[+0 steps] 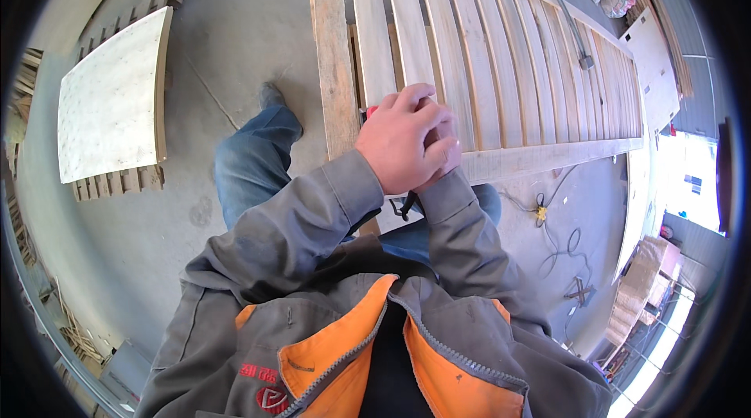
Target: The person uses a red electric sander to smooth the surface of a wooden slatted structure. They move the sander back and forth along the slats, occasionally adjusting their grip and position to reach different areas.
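Both hands are together at the near left corner of a slatted wooden frame (485, 161). My left hand (399, 144) lies over the other with its fingers curled. Beneath it, my right hand (447, 158) is largely covered, but the part that shows is closed. A red piece (371, 111) peeks out beside the left hand, and a black part (405, 205) shows below the wrists. They may belong to one held tool, whose kind I cannot make out. Pale slats (413, 54) run away from the hands.
A hammer (585, 61) lies across the slats farther right. To the left, a pale board (113, 97) rests on a wooden pallet (125, 182). A cable (551, 238) with a yellow piece (540, 213) trails over the floor. Wrapped packages (637, 289) stand at the right.
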The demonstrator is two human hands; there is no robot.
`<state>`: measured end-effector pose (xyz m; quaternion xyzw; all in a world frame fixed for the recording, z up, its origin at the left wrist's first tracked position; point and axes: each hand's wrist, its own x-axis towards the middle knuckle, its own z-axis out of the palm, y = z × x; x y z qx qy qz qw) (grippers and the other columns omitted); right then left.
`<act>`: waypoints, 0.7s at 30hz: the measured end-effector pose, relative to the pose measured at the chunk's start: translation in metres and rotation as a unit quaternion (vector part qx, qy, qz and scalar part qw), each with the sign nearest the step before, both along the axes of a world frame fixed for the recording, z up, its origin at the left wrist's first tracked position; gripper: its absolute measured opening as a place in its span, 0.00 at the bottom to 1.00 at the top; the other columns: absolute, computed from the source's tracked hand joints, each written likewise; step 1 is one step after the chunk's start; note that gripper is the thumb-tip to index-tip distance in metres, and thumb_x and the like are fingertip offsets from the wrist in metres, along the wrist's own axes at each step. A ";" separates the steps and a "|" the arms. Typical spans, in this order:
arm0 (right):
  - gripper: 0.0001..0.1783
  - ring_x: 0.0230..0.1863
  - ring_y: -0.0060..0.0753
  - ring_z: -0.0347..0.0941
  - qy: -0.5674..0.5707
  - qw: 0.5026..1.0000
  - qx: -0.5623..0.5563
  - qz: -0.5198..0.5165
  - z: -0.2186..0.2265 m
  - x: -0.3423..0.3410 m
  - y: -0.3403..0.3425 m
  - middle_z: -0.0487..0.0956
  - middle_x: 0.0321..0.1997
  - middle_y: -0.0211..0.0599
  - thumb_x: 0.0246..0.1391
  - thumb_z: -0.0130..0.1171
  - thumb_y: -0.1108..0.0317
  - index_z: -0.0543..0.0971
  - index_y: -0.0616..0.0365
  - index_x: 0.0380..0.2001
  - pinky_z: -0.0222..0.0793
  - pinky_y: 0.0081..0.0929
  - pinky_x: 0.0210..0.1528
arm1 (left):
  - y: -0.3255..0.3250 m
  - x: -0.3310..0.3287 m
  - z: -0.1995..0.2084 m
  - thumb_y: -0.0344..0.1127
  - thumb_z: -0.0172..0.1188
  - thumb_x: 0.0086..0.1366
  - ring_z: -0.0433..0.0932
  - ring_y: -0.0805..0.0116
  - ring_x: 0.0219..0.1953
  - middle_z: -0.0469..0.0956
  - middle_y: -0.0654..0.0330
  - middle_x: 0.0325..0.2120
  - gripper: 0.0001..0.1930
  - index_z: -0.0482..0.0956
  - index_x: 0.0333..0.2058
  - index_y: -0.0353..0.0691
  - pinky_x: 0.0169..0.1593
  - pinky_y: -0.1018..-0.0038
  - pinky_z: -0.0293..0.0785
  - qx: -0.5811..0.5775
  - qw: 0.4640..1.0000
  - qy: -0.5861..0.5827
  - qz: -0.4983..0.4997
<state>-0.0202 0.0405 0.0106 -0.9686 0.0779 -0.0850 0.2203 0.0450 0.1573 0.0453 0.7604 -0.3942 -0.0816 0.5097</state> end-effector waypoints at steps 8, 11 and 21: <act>0.27 0.67 0.47 0.73 -0.006 0.998 -0.051 0.034 -0.002 0.054 -0.011 0.74 0.67 0.43 0.63 0.63 0.56 0.76 0.48 0.64 0.74 0.43 0.64 | -0.011 0.056 -0.010 0.47 0.66 0.64 0.79 0.39 0.55 0.77 0.50 0.60 0.18 0.87 0.50 0.49 0.60 0.52 0.78 -0.018 1.000 0.013 0.014; 0.28 0.67 0.47 0.74 -0.009 0.995 -0.082 0.050 -0.004 0.082 -0.016 0.74 0.68 0.43 0.63 0.63 0.55 0.75 0.47 0.65 0.74 0.42 0.65 | -0.015 0.082 -0.010 0.43 0.67 0.65 0.81 0.43 0.55 0.76 0.41 0.59 0.18 0.86 0.51 0.44 0.58 0.56 0.80 -0.024 0.999 -0.013 0.020; 0.29 0.70 0.44 0.73 -0.024 0.973 -0.215 0.082 -0.029 0.189 -0.060 0.73 0.72 0.42 0.66 0.59 0.52 0.74 0.44 0.68 0.75 0.40 0.67 | -0.053 0.178 -0.029 0.51 0.66 0.64 0.83 0.50 0.51 0.82 0.53 0.52 0.17 0.90 0.45 0.50 0.57 0.59 0.81 -0.053 0.997 -0.029 0.055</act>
